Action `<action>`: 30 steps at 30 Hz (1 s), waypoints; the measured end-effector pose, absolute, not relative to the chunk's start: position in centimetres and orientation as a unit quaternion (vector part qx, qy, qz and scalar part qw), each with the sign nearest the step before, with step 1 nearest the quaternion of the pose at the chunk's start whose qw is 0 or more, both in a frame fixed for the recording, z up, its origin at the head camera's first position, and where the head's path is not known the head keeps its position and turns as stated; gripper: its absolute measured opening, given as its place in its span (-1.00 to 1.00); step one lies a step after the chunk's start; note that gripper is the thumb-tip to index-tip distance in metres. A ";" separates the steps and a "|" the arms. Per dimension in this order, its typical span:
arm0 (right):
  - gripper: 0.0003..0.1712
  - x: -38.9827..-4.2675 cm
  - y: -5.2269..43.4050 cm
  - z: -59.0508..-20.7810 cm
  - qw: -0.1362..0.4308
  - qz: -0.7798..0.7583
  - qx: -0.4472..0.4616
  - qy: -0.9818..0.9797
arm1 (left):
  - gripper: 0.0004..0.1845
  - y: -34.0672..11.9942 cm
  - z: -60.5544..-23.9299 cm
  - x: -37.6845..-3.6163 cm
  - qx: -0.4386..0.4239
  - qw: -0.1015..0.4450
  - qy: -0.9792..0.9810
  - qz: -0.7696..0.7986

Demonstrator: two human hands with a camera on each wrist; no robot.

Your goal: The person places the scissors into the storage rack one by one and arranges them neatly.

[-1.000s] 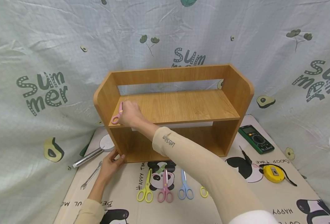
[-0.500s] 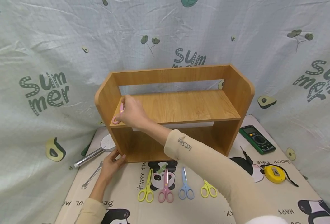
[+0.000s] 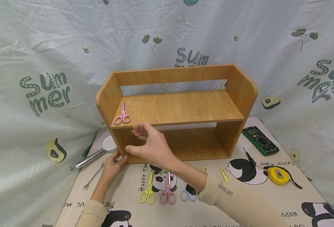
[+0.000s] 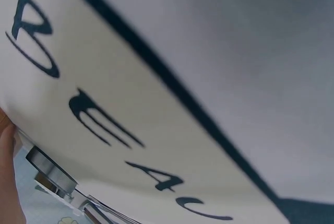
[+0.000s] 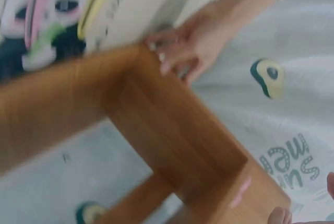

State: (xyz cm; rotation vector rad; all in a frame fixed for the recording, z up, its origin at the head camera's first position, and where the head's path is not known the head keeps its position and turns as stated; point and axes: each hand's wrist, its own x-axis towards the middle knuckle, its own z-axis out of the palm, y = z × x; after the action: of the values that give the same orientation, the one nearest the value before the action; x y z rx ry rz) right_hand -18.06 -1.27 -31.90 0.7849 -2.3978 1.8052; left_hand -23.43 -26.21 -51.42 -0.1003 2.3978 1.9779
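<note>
The right hand (image 3: 152, 146) hangs in front of the shelf (image 3: 181, 108), fingers spread loose, holding nothing. Pink scissors (image 3: 122, 115) lie at the left end of the upper board — near its front edge, apart from the hand. The left hand (image 3: 113, 164) rests against the shelf's lower left corner, fingers relaxed. More scissors (image 3: 147, 193) lie on the mat (image 3: 269, 201).

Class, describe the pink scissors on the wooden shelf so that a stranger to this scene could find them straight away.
Start at the wooden shelf unit standing on the panda mat. On its upper board, at the left end by the side panel, lie small pink scissors, handles toward the front edge. Another pink pair lies on the mat among yellow and blue ones; this is the only pair on the shelf.
</note>
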 end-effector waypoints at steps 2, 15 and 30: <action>-0.30 -17.3 -0.8 -33.5 0.015 0.601 0.241 -0.762 | -0.26 -26.2 -51.5 -23.5 -0.036 0.013 0.773 0.633; -0.31 -14.4 0.6 -44.2 -0.051 0.631 0.155 -0.758 | -0.26 -25.8 -51.5 -23.6 -0.042 0.008 0.774 0.631; -0.23 -12.6 -0.2 -52.0 -0.064 0.582 0.114 -0.803 | -0.25 -25.8 -51.8 -23.5 -0.044 0.006 0.772 0.635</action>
State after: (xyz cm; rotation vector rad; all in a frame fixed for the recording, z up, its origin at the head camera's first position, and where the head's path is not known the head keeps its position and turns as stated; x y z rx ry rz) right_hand -12.56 -0.18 -52.01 0.3744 -2.6305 1.9062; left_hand -23.48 -25.80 -51.81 -0.1390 2.4150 1.9860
